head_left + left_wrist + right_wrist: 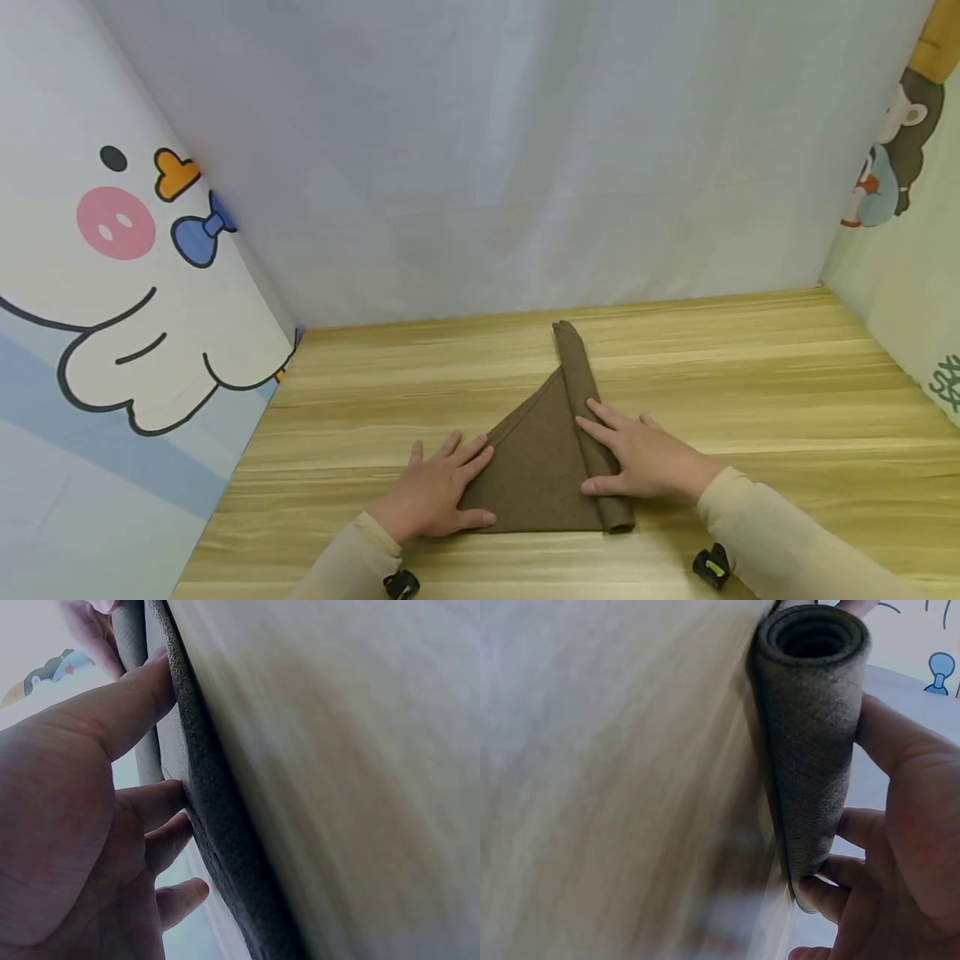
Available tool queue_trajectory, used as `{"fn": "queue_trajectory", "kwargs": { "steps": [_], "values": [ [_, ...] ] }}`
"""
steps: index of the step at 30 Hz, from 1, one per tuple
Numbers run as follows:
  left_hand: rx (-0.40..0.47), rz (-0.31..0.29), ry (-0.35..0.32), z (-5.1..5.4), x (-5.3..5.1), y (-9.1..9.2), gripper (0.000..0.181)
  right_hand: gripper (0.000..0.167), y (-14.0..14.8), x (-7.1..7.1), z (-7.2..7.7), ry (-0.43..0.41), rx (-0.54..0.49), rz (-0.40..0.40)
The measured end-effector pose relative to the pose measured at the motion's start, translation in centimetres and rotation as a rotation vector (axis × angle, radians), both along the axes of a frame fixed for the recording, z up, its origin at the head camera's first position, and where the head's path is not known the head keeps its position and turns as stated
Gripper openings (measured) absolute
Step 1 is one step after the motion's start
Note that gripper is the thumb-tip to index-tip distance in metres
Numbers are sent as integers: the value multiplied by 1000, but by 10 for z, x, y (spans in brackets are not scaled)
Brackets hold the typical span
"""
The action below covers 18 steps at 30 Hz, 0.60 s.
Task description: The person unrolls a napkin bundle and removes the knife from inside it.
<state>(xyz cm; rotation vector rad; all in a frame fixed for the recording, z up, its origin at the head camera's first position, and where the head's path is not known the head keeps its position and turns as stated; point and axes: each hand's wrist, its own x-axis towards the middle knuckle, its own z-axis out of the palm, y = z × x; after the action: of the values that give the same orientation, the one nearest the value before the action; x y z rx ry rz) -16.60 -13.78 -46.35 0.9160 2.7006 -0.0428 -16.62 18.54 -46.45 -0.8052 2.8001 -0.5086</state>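
A brown cloth lies on the table, its left part a flat triangle with a slanting double edge. Along its right side the cloth is wound into a narrow roll, which leans slightly away to the left. My left hand rests with spread fingers on the triangle's left corner, thumb near the front edge. Over the lower half of the roll lies my right hand, fingers extended and touching it. In the right wrist view, the near end of the roll shows several spiral layers, with thumb and fingertips against its side.
The wood-grain table extends around the cloth. A pale curtain stands behind it, and printed panels with cartoon figures close off the left and right sides. Small black devices sit at both wrists.
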Motion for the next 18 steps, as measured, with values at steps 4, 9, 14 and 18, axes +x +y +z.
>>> {"fn": "queue_trajectory", "kwargs": {
  "steps": [4, 9, 14, 18],
  "values": [
    [13, 7, -13, 0, -1, -5, 90, 94, -4, 0, -1, 6, 4, 7],
    [25, 21, -36, -1, -2, -10, 91, 94, -10, 2, -2, 19, 2, -2],
    [30, 29, -50, 0, -4, -15, 91, 93, -18, 3, -3, 30, 12, -12],
    [33, 38, -61, 0, -6, -19, 91, 92, -22, 3, -4, 33, 21, -22]
  ]
}}
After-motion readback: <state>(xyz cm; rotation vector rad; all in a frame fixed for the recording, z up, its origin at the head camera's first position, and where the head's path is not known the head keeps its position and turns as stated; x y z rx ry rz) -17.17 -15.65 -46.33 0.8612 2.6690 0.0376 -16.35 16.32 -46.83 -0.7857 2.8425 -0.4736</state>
